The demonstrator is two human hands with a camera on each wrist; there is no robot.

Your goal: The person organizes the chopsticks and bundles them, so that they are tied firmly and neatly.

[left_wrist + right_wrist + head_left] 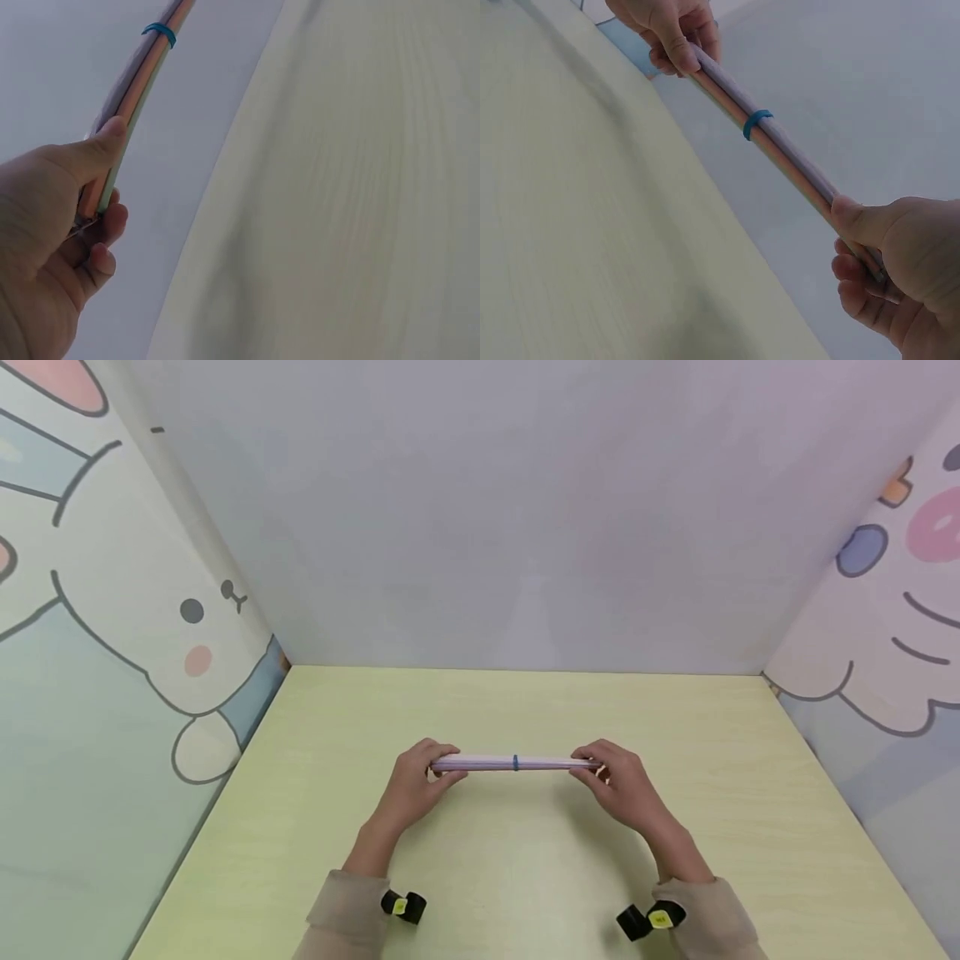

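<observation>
A slim bundle of long pastel sticks (483, 763), lilac, orange and pale green, is held level above the table in the head view. A blue band (515, 762) circles its middle. My left hand (415, 783) pinches the left end between thumb and fingers, and my right hand (624, 783) does the same at the right end. The left wrist view shows the left thumb lying along the sticks (141, 90) below the band (160, 32). In the right wrist view both hands hold the bundle (795, 161). The stick ends are partly hidden by the fingers.
Beneath the hands spreads a pale wood-look table (517, 710), with their shadows on it. A plain light wall (525, 510) stands behind. Cartoon-printed panels (112, 652) flank both sides. Black wrist devices (405, 907) sit at the sleeve cuffs.
</observation>
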